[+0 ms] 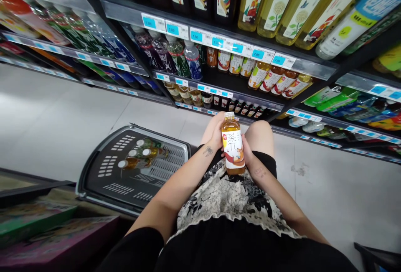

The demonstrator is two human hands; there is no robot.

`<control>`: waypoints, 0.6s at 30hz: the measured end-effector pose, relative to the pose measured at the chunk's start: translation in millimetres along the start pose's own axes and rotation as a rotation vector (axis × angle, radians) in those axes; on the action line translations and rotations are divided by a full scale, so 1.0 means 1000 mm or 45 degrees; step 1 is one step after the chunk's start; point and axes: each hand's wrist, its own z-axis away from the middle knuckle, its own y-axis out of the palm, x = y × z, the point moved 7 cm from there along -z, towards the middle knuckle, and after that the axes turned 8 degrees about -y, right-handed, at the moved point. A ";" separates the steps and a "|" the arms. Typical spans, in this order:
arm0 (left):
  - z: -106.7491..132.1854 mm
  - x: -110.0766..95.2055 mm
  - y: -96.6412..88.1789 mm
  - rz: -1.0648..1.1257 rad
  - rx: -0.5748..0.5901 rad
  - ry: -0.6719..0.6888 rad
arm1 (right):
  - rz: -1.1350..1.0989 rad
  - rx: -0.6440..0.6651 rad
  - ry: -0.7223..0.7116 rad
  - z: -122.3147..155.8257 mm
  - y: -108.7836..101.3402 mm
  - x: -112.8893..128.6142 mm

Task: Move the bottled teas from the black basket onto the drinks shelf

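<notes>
Obscuring part of my grip, the tea bottle [233, 148] sits clasped between left hand [218, 133] and right hand [247, 150] — forearms [188, 180] converging.

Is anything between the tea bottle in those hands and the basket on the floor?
Yes: the person's left hand, forearm and knee lie between the tea bottle and the shopping basket. Nothing else visible stands in that gap.

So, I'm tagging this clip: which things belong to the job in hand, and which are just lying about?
Likely the job:
tea bottle, between left hand and right hand
basket
bottles in it

Just around:
tall yellow bottles
price labels
blue-labelled bottle
</notes>
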 end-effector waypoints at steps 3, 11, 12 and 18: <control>-0.002 0.004 -0.001 -0.018 0.005 -0.009 | -0.047 0.054 -0.044 0.002 0.002 0.003; 0.011 -0.008 -0.023 -0.082 -0.172 0.028 | -0.134 0.114 -0.070 -0.018 0.010 -0.009; 0.013 -0.013 -0.022 -0.114 -0.160 0.046 | -0.129 0.109 -0.068 -0.021 0.012 -0.008; 0.016 -0.011 -0.018 -0.405 -0.095 -0.163 | -0.142 0.086 -0.117 -0.024 0.024 0.001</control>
